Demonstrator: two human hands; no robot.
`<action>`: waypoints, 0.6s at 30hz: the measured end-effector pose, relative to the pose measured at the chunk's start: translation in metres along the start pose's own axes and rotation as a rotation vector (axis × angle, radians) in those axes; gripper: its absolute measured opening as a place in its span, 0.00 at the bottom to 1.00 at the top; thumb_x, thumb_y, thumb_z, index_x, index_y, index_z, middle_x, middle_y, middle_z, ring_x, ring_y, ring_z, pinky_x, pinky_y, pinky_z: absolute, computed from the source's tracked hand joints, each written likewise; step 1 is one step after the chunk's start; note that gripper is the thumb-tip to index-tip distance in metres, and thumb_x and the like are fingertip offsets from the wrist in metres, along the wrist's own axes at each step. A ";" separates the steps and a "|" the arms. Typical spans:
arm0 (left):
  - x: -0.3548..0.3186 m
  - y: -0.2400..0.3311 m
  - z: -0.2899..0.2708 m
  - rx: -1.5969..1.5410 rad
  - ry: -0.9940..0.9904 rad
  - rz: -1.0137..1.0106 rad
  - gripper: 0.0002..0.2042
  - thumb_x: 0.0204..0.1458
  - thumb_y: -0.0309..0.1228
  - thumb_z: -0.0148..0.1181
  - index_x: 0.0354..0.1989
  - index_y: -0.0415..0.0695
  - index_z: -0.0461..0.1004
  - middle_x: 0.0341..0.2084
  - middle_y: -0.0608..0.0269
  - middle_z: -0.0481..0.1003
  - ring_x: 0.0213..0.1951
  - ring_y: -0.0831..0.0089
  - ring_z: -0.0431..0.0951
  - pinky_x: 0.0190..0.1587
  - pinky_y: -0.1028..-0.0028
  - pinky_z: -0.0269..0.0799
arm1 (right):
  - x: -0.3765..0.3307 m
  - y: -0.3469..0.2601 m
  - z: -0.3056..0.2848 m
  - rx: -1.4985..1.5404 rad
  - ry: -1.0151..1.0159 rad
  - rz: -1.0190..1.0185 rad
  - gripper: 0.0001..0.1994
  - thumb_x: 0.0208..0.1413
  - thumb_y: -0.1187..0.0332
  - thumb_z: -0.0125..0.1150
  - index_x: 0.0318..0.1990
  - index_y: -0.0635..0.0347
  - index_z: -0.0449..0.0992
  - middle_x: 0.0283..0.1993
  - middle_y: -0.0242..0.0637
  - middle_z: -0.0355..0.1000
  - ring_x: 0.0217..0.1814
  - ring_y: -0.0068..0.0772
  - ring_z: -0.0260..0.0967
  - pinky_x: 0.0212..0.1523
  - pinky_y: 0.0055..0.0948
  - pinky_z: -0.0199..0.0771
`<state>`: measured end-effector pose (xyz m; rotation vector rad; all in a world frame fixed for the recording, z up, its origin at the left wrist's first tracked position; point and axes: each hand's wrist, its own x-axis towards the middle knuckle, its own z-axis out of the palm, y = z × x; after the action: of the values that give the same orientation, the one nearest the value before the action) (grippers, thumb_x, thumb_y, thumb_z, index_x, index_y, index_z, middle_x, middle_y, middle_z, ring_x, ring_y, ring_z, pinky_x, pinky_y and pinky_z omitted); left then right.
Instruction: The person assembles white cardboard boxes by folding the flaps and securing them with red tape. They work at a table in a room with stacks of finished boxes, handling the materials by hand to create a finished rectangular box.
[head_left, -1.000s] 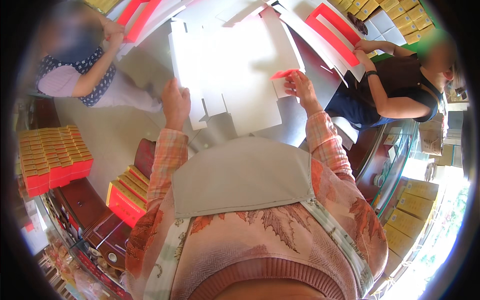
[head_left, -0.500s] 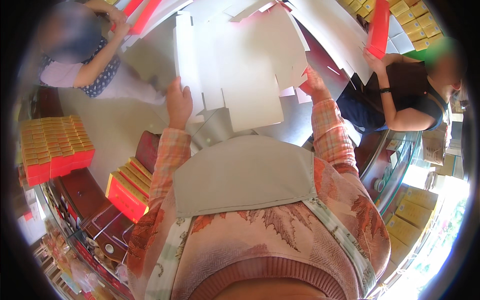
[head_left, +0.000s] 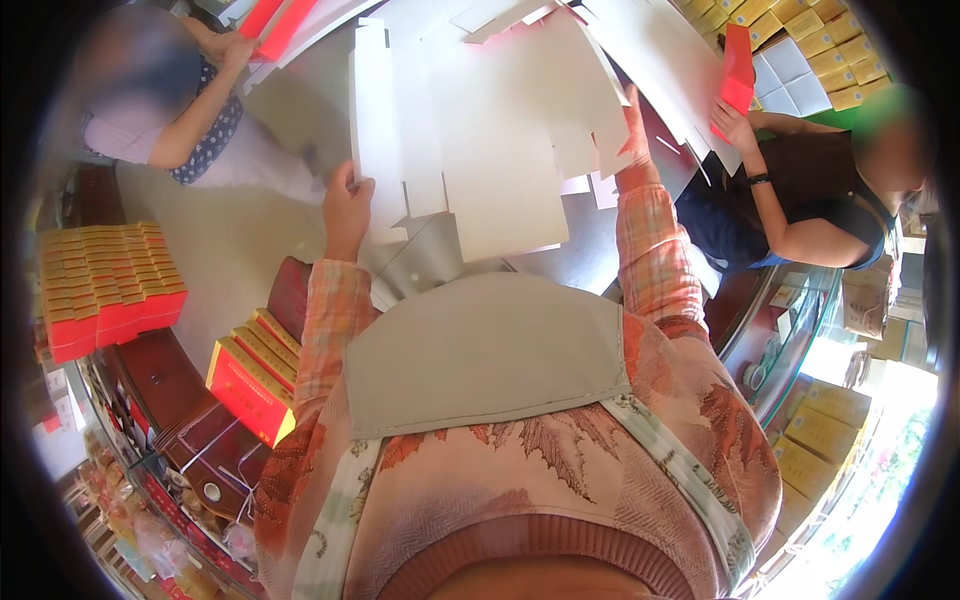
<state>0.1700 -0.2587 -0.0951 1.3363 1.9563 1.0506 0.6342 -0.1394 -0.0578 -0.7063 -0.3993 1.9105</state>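
Observation:
A large white cardboard box blank (head_left: 500, 130), with cut flaps and slots, lies spread out in front of me. My left hand (head_left: 347, 212) is closed at its lower left edge, thumb by the border of the long side flap. At the opposite edge my right hand (head_left: 634, 150) grips the blank by its right flaps, one finger stretched up along the border. Parts of the fingers on both hands are hidden by the cardboard.
At the far left a person handles a red box piece (head_left: 285, 25); another at the right holds a red box (head_left: 737, 70). More white blanks (head_left: 660, 75) lie alongside. Stacked yellow-and-red boxes (head_left: 110, 290) stand left, a few more (head_left: 250, 385) nearer, and a glass case (head_left: 790, 330) right.
My right hand has moved up along the blank's right edge, and my left hand has shifted slightly left and down. The right-hand person's red box has moved a little lower and left.

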 end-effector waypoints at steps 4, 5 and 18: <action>0.000 -0.007 0.006 0.073 0.043 0.096 0.28 0.59 0.32 0.69 0.68 0.39 0.72 0.56 0.42 0.79 0.49 0.55 0.84 0.54 0.61 0.80 | 0.019 0.017 0.008 -0.259 0.247 0.017 0.34 0.68 0.42 0.64 0.67 0.62 0.74 0.63 0.49 0.76 0.64 0.41 0.73 0.64 0.41 0.75; -0.001 -0.006 0.006 0.108 0.064 0.134 0.28 0.59 0.32 0.69 0.68 0.39 0.72 0.56 0.42 0.79 0.48 0.55 0.84 0.53 0.60 0.80 | 0.023 0.025 0.007 -0.391 0.229 0.045 0.35 0.68 0.43 0.65 0.68 0.64 0.72 0.63 0.49 0.75 0.66 0.41 0.72 0.65 0.42 0.74; -0.011 0.057 -0.001 -0.270 -0.122 0.036 0.15 0.68 0.35 0.60 0.58 0.43 0.77 0.45 0.53 0.84 0.41 0.62 0.84 0.46 0.65 0.80 | -0.014 0.070 0.002 -0.935 0.320 -0.016 0.29 0.57 0.61 0.82 0.59 0.70 0.75 0.51 0.46 0.82 0.48 0.35 0.82 0.49 0.36 0.88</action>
<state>0.2021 -0.2573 -0.0474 1.2576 1.6418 1.1742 0.5879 -0.1821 -0.0911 -1.5728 -1.1042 1.4902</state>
